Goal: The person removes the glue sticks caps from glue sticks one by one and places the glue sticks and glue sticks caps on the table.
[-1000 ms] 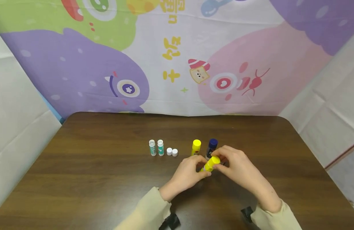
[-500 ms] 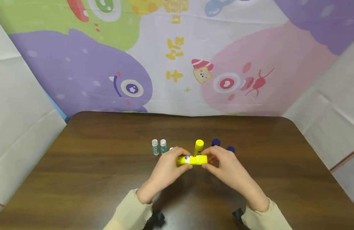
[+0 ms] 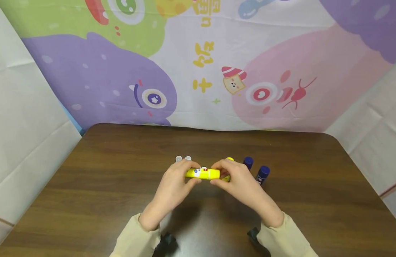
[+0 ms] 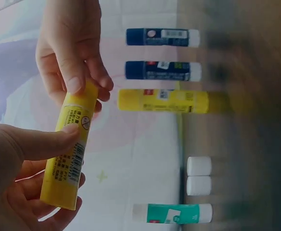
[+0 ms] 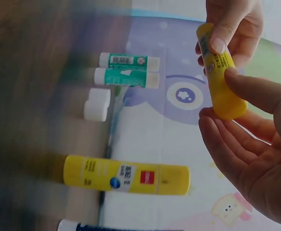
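Note:
A yellow glue stick [image 3: 202, 174] lies level in the air between both hands, cap on. My left hand [image 3: 173, 182] grips its body, with the thumb across the label in the left wrist view. My right hand [image 3: 239, 182] pinches the cap end between thumb and fingers. Behind the right hand stands a second yellow glue stick [image 5: 126, 175], mostly hidden in the head view. Two navy glue sticks [image 4: 162, 37] stand to the right of it, capped.
On the left stand two small teal glue sticks [image 5: 123, 77] without caps, partly behind my left hand in the head view. Two white caps [image 4: 199, 166] sit beside them on the brown wooden table [image 3: 98, 200]. A cartoon cloth [image 3: 198, 114] hangs behind the table.
Both hands have moved left with the yellow glue stick, which has turned from tilted to level. They now cover the white caps and much of the second yellow glue stick in the head view.

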`<state>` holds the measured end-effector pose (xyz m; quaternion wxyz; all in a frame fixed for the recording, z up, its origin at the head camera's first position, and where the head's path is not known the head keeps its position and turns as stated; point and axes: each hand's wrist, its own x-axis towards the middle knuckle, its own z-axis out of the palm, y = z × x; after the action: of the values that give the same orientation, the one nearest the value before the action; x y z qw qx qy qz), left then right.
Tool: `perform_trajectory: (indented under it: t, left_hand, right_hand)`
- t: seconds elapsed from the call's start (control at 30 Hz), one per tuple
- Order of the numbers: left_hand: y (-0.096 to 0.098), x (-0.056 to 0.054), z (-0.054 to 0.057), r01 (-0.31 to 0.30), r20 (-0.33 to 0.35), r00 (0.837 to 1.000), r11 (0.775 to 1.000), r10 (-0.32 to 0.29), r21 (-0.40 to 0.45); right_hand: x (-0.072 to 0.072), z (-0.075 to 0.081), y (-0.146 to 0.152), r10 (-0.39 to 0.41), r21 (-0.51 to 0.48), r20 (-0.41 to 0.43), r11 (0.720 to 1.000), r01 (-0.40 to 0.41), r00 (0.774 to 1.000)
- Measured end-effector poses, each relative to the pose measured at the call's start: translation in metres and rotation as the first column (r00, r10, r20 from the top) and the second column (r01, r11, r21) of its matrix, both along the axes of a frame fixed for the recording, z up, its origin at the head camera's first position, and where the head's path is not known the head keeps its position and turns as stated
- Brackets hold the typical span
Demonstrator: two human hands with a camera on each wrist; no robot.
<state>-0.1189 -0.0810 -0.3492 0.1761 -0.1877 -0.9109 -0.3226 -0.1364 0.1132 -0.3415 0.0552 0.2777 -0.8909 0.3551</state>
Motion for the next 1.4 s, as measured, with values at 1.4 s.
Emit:
perform_trajectory:
  t: [1.4]
  left_hand:
    - [-0.028,-0.004,0.015,0.012,0.089,0.996,0.998,-0.018,0.063]
  right_hand:
    - [-0.003,0.010,-0.007,-0.022,-0.126,-0.218,0.992,-0.006,0.976]
